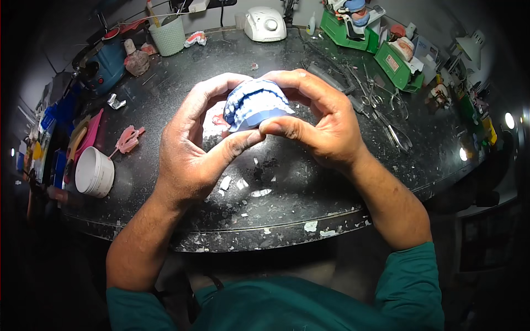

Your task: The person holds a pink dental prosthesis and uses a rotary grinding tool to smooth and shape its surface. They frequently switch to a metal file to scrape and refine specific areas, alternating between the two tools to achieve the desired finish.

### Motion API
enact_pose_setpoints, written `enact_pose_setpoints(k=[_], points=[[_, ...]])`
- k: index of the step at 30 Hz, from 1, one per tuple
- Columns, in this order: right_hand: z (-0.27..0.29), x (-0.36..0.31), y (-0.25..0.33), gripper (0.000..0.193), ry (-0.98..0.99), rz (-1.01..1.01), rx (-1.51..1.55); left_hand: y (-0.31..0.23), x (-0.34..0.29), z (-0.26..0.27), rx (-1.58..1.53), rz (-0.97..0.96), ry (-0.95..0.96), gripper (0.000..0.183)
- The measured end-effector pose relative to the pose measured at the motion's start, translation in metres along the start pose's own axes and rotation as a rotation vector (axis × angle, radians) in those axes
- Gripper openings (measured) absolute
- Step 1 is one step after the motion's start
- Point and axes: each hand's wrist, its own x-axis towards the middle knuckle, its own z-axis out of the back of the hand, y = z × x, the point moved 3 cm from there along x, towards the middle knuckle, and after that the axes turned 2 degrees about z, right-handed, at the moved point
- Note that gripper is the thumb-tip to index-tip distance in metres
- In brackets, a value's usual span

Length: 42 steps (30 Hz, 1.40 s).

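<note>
A blue and white dental cast (258,103) is held up over the middle of the workbench, brightly lit. Its curved, bumpy rim of teeth faces away and a flat blue band runs along its near side. My left hand (190,138) grips it from the left, thumb at the near edge, fingers curled round the far side. From the right, my right hand (327,116) holds it the same way, and the two thumb tips meet. Some fingertips are hidden behind the cast. Partly covered by my left hand, a pink and white piece (214,122) lies behind.
White plaster scraps (242,183) litter the black workbench (298,198). A white tub (95,172) and a pink piece (128,139) are at left. Scissors and metal tools (381,105) lie right. Farther back stand a white control box (265,25), a cup of tools (168,37) and green bins (395,66).
</note>
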Motion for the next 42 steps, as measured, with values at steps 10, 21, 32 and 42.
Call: enact_pose_setpoints(k=[10, 21, 32, 42], points=[[-0.001, 0.001, 0.000, 0.048, -0.021, 0.070, -0.099, 0.004, 0.003, 0.004, 0.013, -0.020, 0.023, 0.062], [0.035, 0.007, -0.022, 0.092, -0.120, -0.046, -0.104, 0.010, 0.006, 0.009, 0.191, -0.044, -0.019, 0.057], [0.058, 0.008, -0.051, 0.040, -0.236, -0.100, -0.245, -0.045, -0.013, 0.044, 0.503, -0.279, -0.111, 0.055], [0.055, 0.004, -0.032, 0.028, -0.199, -0.131, -0.344, -0.164, -0.186, 0.428, 1.141, -0.141, -0.603, 0.049]])
